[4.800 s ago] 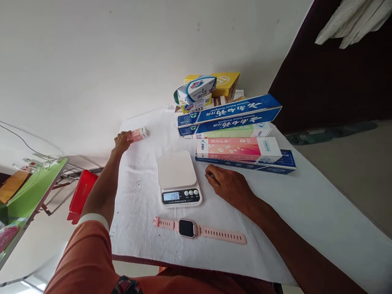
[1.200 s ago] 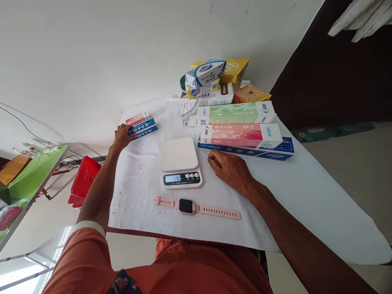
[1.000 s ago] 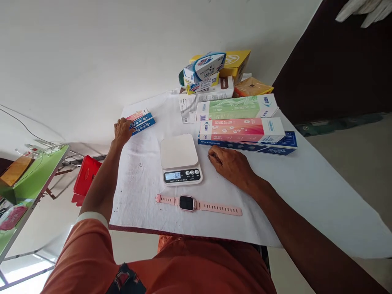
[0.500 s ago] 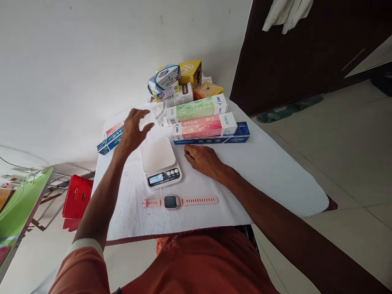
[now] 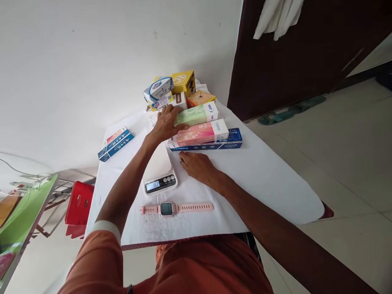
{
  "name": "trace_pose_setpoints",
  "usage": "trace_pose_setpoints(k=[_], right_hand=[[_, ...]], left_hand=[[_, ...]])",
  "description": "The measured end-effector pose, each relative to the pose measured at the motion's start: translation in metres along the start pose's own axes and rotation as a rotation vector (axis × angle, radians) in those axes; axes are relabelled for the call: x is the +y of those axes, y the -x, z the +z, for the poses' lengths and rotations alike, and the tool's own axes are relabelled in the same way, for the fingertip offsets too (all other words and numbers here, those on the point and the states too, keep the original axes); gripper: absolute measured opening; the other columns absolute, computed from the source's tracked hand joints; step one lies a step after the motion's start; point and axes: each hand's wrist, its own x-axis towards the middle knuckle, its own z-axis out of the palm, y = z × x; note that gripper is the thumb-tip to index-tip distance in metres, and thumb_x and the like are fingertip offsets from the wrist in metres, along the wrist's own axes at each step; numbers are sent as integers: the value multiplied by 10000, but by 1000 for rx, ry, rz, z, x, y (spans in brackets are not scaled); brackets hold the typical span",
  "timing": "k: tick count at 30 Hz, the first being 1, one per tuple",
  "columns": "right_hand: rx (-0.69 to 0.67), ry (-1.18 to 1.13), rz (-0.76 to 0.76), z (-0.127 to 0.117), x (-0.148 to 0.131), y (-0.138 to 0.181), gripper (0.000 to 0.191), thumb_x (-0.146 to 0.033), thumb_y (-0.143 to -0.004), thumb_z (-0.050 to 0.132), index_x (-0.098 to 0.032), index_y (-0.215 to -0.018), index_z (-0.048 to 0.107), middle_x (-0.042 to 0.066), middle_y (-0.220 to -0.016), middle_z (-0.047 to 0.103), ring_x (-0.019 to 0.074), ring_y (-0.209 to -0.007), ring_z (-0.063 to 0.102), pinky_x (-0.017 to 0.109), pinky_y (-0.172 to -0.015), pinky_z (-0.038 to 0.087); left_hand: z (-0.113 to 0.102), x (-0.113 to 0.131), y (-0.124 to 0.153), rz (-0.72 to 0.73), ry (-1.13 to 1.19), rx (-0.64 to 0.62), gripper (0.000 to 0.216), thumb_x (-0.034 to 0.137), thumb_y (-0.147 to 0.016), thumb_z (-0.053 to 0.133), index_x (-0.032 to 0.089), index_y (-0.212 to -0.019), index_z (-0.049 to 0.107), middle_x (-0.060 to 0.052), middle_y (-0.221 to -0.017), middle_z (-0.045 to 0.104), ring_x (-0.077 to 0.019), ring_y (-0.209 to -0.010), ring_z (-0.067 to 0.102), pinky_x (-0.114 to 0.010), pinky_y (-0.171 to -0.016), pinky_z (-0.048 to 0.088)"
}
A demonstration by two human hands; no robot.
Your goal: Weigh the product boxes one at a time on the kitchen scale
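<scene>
My left hand (image 5: 167, 122) reaches over the white kitchen scale (image 5: 159, 171) and closes on the left end of the green toothpaste box (image 5: 196, 114). That box lies behind a pink toothpaste box (image 5: 199, 132), which rests on a blue one (image 5: 220, 143). My right hand (image 5: 197, 165) lies palm down on the white cloth (image 5: 260, 175) in front of the blue box, holding nothing. The scale's display reads 362. A pink smartwatch (image 5: 171, 208) lies flat near the front edge. A small blue box (image 5: 116, 143) and a pink box (image 5: 114, 134) sit at the far left.
At the back of the table stand a yellow box (image 5: 183, 81), soap packs (image 5: 159, 87) and an orange pack (image 5: 200, 98). A red stool (image 5: 78, 204) and a green table (image 5: 21, 208) are to the left. A dark door (image 5: 290, 61) and slippers (image 5: 275, 114) are on the right.
My left hand let go of the small blue box at the left edge and swung right over the scale onto the green box. The right hand stayed put; the view shifted.
</scene>
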Motion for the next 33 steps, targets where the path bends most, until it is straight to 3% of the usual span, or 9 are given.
trace_pose_setpoints(k=[4,7,10,14,18,22,28,31,33], right_hand=[[4,3,-14,0,0,0,311,-208,-1047,359,-159,-1228,606,135,-1069,761,271,-949,735,324,-727,478],[-3,-1,-23,-3,0,0,310,-214,-1050,361,-154,-1236,602,138,-1105,755,266,-969,730,326,-731,478],[-22,-9,-13,-5,0,1,311,-219,-1052,367,-148,-1254,592,138,-1124,753,264,-973,726,334,-709,466],[-14,-7,-10,-5,0,1,303,-223,-1047,385,-148,-1246,600,122,-1101,757,273,-942,724,336,-651,414],[-7,-12,-4,-4,0,2,288,-259,-1052,398,-154,-1207,617,114,-1063,761,266,-919,717,323,-635,363],[10,-31,14,-4,-1,2,251,-251,-1043,425,-175,-1142,642,99,-1054,764,251,-933,710,311,-651,348],[41,-75,15,-4,-2,2,216,-216,-1018,474,-176,-1122,660,99,-1106,766,239,-960,699,299,-682,365],[44,-95,16,-3,-1,2,212,-204,-1009,482,-177,-1118,662,97,-1092,768,236,-954,698,297,-686,368],[42,-97,16,-3,-1,2,217,-200,-1007,480,-176,-1123,662,99,-1090,768,237,-953,697,297,-687,369]], left_hand=[[-5,-2,1,37,92,103,685,709,-867,646,197,-1318,583,-159,-1225,589,-341,-1177,562,-482,-981,464],[-27,-1,16,75,109,229,688,711,-868,643,210,-1331,561,-142,-1229,579,-316,-1167,567,-460,-987,467],[-59,2,50,85,65,276,689,711,-862,651,228,-1343,548,-118,-1218,585,-299,-1153,571,-446,-968,483],[-80,0,116,-30,50,201,651,690,-860,676,237,-1316,578,-90,-1187,607,-261,-1078,593,-413,-922,512],[-68,-12,177,-189,104,90,592,627,-866,712,225,-1288,609,-89,-1169,615,-259,-1075,601,-416,-942,513],[-47,-18,210,-259,158,-2,535,538,-883,733,233,-1305,609,-98,-1180,617,-279,-1118,588,-452,-971,495],[-31,-13,217,-298,150,-40,558,485,-889,742,228,-1363,595,-120,-1218,602,-303,-1146,564,-515,-1006,476],[-40,-15,217,-306,188,-42,696,529,-821,804,251,-1413,565,-127,-1308,588,-329,-1244,547,-545,-1054,470],[-53,-19,218,-306,239,30,741,566,-804,808,276,-1434,546,-119,-1381,572,-320,-1299,544,-529,-1087,472]])
